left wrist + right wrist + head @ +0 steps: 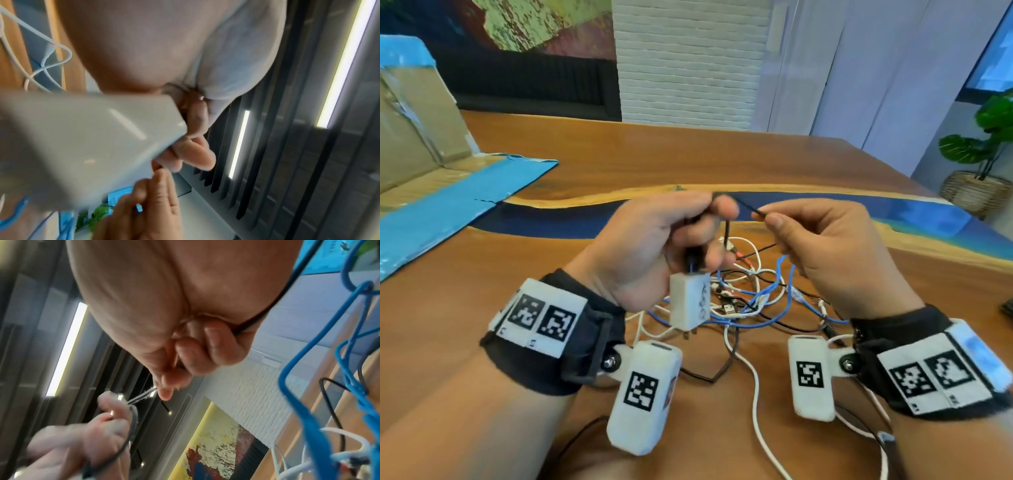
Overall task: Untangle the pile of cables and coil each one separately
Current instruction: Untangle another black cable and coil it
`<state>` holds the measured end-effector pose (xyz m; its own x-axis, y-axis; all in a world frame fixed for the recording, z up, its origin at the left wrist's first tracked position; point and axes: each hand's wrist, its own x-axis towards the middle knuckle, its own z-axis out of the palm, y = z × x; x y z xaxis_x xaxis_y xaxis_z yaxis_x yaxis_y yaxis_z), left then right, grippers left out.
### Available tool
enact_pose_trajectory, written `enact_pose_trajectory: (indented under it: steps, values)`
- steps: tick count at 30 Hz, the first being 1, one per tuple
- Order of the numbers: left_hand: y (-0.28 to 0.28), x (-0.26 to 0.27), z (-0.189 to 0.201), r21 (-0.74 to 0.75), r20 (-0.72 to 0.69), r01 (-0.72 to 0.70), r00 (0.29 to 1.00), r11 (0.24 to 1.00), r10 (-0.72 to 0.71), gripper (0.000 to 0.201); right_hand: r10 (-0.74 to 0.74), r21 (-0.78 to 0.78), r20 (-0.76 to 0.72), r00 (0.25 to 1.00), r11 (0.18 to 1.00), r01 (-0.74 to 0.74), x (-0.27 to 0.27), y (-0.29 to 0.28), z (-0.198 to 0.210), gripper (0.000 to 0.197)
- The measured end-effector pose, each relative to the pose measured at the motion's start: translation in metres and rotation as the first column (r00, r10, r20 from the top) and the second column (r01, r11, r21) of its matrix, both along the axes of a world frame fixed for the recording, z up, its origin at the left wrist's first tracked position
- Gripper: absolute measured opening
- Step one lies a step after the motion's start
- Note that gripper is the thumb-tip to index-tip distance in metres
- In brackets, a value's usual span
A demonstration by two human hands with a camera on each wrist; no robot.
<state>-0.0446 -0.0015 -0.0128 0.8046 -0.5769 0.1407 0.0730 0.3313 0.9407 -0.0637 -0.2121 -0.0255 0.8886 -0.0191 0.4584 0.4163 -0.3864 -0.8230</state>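
Your left hand [654, 246] grips the black cable [743, 205] and the white charger [690, 301]; your right hand [825, 246] pinches that cable beside it. Both hang above the pile [750, 294]. Pull hard and the 1 cable could tighten snags, dragging blue and white loops along.

wooden table [619, 154] bears cable pile [753, 294], cardboard [458, 192].

A flattened cardboard box [431, 144] with blue tape is lying at the wooden worktop's [619, 154] far left; a potted plant [986, 154] is standing in a woven basket beyond the right edge.
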Motion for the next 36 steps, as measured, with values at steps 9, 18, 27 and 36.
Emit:
enact_pose_trajectory:
  steps: [9, 18, 27, 36]
  values:
    - [-0.013, 0.008, -0.011, 0.08, 0.041, -0.285, 0.959, 0.955, 0.282, 0.029, 0.176, -0.435, -0.333, 0.926, 0.843, -0.316, -0.01, 0.017, -0.006, 0.033]
    - [-0.011, -0.001, -0.013, 0.51, 0.239, -0.085, 0.97, 0.856, -0.046, 0.04, 0.1, -0.026, 0.008, 0.995, 0.995, -0.1, -0.008, -0.001, 0.008, 0.007]
    - [-0.007, -0.001, 0.003, -0.093, -0.129, -0.137, 0.984, 0.986, 0.125, 0.033, 0.168, -0.065, -0.199, 0.966, 0.981, -0.184, -0.004, 0.008, -0.004, 0.028]
    - [-0.012, 0.003, -0.007, 0.225, 0.205, -0.327, 0.937, 0.918, 0.284, 0.021, 0.313, -0.397, -0.28, 0.908, 0.823, -0.406, -0.016, 0.018, -0.003, 0.023]
